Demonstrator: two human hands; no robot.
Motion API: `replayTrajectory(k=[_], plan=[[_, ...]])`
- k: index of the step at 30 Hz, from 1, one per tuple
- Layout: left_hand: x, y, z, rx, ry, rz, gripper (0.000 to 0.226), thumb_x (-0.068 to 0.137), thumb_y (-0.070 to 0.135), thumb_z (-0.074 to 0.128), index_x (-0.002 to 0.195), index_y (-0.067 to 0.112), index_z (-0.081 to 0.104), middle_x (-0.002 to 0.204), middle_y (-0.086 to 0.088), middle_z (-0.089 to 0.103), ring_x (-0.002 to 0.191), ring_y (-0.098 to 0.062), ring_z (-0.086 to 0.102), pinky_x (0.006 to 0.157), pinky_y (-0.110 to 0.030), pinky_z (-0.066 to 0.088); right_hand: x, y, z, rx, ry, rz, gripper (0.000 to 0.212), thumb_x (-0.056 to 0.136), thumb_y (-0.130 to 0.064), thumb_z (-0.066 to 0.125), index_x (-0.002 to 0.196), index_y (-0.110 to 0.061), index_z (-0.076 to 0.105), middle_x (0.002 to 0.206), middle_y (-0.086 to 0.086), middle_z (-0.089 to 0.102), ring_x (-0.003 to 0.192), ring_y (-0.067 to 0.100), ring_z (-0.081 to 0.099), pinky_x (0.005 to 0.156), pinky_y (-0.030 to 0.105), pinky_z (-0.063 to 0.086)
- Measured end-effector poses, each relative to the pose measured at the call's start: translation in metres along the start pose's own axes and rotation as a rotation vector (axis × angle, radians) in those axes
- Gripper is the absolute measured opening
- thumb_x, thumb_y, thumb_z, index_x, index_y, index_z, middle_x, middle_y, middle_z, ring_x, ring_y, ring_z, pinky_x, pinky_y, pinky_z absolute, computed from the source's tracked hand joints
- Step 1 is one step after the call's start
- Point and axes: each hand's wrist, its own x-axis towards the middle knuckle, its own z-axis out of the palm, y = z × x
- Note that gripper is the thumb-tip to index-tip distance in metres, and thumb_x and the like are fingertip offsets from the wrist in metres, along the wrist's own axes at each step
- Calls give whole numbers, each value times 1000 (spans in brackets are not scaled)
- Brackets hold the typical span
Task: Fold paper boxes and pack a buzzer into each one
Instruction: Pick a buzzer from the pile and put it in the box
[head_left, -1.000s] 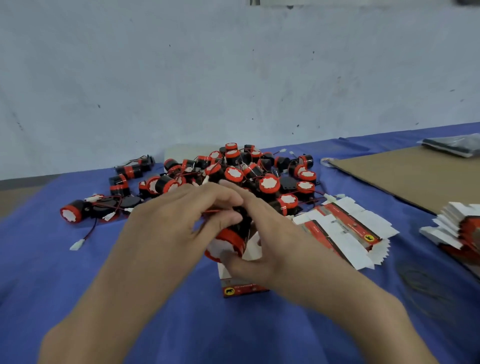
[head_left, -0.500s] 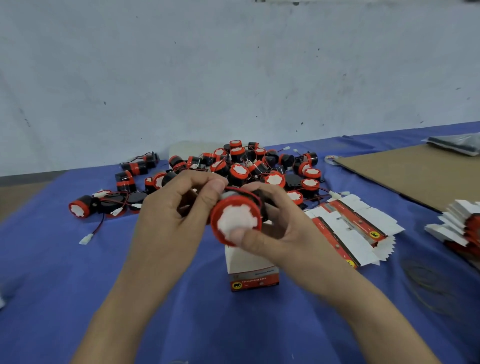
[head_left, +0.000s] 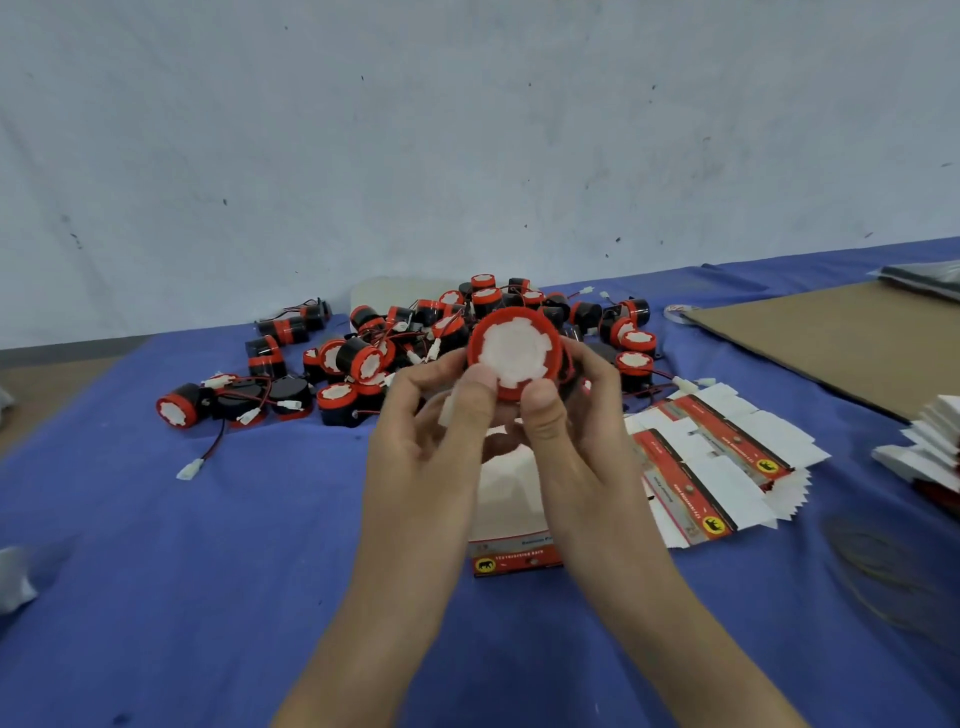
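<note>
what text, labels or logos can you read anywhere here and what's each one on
No text reads clearly.
On the white paper box with a red band: white print on the band, too blurred to read; a yellow round badge with a black animal.
On the flat red-and-white box blanks: print along the red strips, too blurred; the same badges.
On the red-rimmed buzzer with a white face: none visible.

Red-rimmed, white-faced buzzer (head_left: 515, 353), blue tablecloth (head_left: 208, 545), seemingly red-and-white box (head_left: 511, 530)
</note>
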Motion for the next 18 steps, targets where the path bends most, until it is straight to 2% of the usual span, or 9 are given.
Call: replayTrajectory(k=[3,6,8,11,14,16,18], plan=[[12,0,-20,30,92,-91,25,90,35,66,109,19,67,93,-4,77,88,-19,75,73,-24,58,5,1,-20,-149,-46,11,54,92,-70,40,140,-45,45,134,-32,55,127,-8,51,103,19,46],[18,1,-41,218,68,-179,21,93,37,64,108,23,68,91,2,78,86,-17,75,72,-27,60,12,9,-54,-280,-22,38,58,90,-69,44,144,-49,36,134,-32,54,125,-15,48,91,4,42],[17,2,-48,341,35,-216,22,91,43,63,105,27,69,86,7,77,81,-12,74,74,-32,57,9,18,-72,-366,-112,138,75,82,-73,53,148,-55,22,137,-33,51,125,-18,46,91,5,43],[15,6,-46,475,-7,-232,21,86,51,62,98,34,68,77,12,75,71,-8,71,66,-29,54,-1,37,-85,-523,-285,301,102,66,-77,66,143,-65,1,135,-43,40,125,-24,38,98,10,40],[10,5,-39,556,-40,-273,21,86,55,60,96,37,66,71,10,74,62,-9,69,58,-22,52,-9,53,-85,-709,-418,356,107,63,-80,66,136,-74,-13,127,-56,36,115,-31,35,87,-1,36],[6,2,-34,606,-48,-284,20,87,52,59,96,36,65,67,7,73,54,-7,64,56,-22,52,-11,61,-82,-763,-432,347,106,65,-76,68,137,-73,-11,125,-52,39,116,-22,39,87,4,39],[3,-4,-31,646,-29,-278,18,88,48,59,98,34,64,63,5,72,48,-2,60,49,-15,46,-11,67,-76,-826,-384,326,105,68,-70,74,148,-60,7,122,-37,45,111,-8,48,89,16,46]])
